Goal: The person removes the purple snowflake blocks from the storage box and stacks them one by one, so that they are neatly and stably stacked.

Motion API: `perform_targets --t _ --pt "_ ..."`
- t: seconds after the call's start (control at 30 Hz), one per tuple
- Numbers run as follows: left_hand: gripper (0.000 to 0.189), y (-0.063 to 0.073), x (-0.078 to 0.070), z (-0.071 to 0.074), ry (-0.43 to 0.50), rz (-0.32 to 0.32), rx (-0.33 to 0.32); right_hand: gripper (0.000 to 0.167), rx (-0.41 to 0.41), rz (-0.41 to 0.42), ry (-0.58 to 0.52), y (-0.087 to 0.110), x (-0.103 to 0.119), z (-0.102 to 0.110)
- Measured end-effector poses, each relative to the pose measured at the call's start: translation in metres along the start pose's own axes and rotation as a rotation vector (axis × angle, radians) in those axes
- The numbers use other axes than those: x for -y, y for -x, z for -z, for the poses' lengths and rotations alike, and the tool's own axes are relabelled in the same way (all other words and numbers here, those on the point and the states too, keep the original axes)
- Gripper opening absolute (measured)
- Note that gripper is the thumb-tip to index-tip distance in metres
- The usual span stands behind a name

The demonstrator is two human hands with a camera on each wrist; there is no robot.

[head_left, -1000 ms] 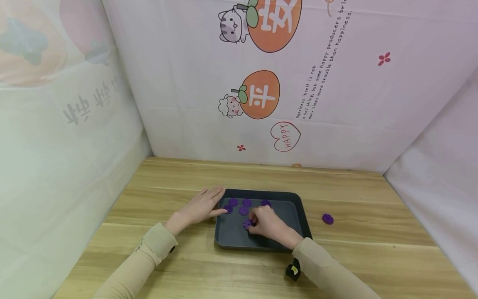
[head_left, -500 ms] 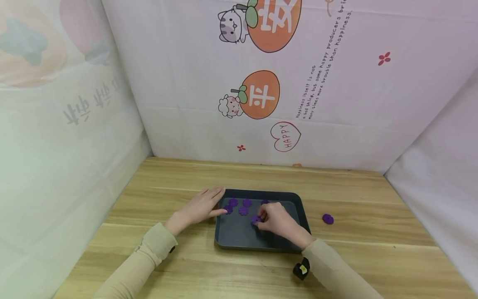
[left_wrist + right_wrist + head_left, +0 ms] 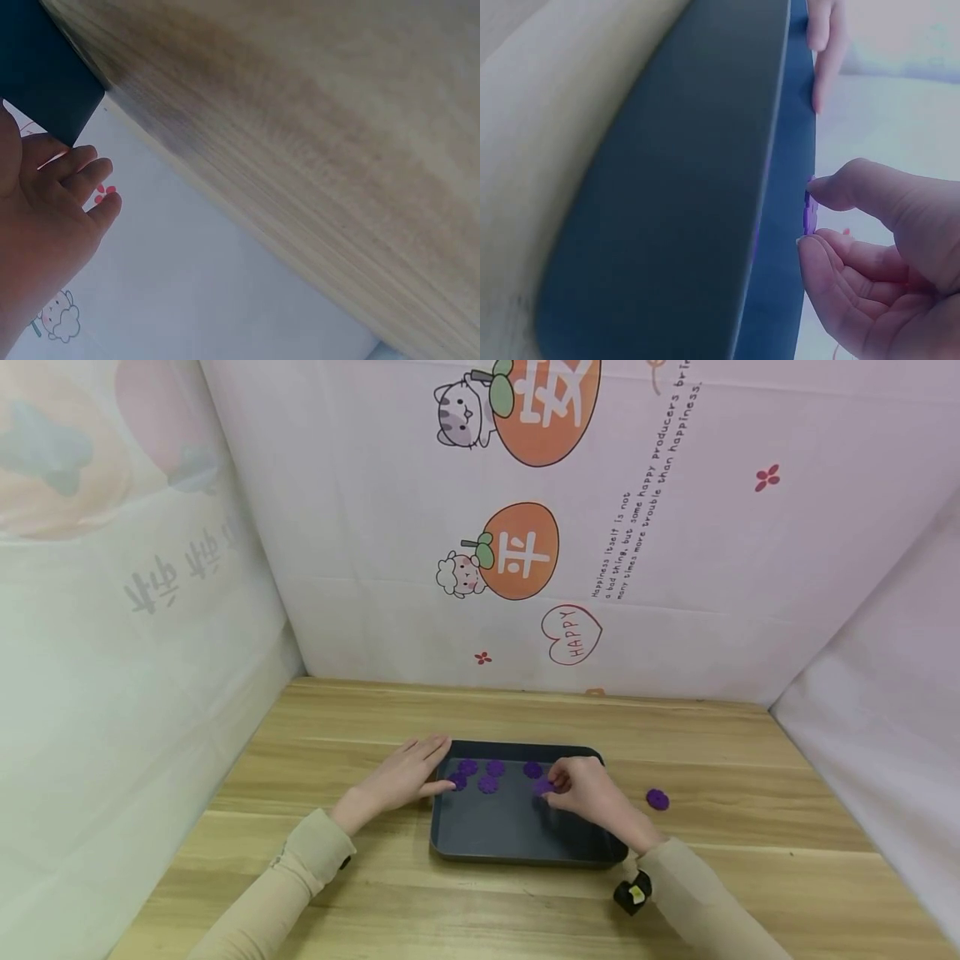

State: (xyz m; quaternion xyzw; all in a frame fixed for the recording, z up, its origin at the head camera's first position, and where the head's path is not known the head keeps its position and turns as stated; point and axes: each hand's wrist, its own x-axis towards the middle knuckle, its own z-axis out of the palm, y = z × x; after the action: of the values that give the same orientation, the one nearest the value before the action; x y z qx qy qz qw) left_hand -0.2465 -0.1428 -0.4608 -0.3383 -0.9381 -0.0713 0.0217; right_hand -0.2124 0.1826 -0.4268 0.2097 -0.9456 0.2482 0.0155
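Note:
A dark baking tray (image 3: 517,831) lies on the wooden table. My left hand (image 3: 401,775) holds its left side, thumb over the rim and fingers along the outside near the far corner. Over the tray's right half, my right hand (image 3: 592,793) pinches a purple flower-shaped disc (image 3: 543,787) between thumb and fingertips. In the right wrist view that disc (image 3: 810,210) is seen edge-on. Just beyond it lies another purple disc (image 3: 532,769). Several matching discs (image 3: 488,785) lie in the tray's far left part, one partly under the left thumb.
One more purple disc (image 3: 657,799) lies on the table (image 3: 720,877) to the right of the tray. White printed cloth (image 3: 375,568) stands behind the table and along both sides. A black wrist camera (image 3: 632,893) hangs under the right sleeve.
My right hand has moved right and slightly away across the tray, carrying the purple disc from near the middle to the right half. The left hand stays at the tray's side.

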Motion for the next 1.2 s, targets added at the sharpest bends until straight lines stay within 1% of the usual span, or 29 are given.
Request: perform_targets --t 0.07,0.23,0.33,0.5,0.73,0.97,1.2 --pt "0.079 0.0 0.0 0.0 0.005 0.001 0.0 0.017 0.002 -0.008 0.003 0.001 -0.004 0.003" --pt "0.079 0.001 -0.001 0.001 0.017 0.007 0.005 0.019 0.024 -0.067 -0.026 0.005 -0.012 0.013" --pt "0.079 0.001 -0.001 0.001 0.019 0.005 0.001 0.02 0.027 -0.093 -0.022 0.008 -0.016 0.018" --pt "0.079 0.001 -0.001 0.001 0.016 -0.002 -0.005 0.019 0.003 -0.113 -0.009 0.012 -0.023 0.024" --pt "0.079 0.0 0.001 -0.002 0.012 -0.002 0.002 0.02 -0.025 -0.138 -0.033 0.018 -0.035 0.032" --pt "0.079 0.0 0.001 0.0 0.027 0.003 -0.001 0.019 -0.054 -0.161 -0.054 0.024 -0.045 0.037" --pt "0.079 0.0 0.0 0.001 0.013 -0.009 -0.002 0.022 -0.072 -0.183 -0.054 0.033 -0.054 0.046"
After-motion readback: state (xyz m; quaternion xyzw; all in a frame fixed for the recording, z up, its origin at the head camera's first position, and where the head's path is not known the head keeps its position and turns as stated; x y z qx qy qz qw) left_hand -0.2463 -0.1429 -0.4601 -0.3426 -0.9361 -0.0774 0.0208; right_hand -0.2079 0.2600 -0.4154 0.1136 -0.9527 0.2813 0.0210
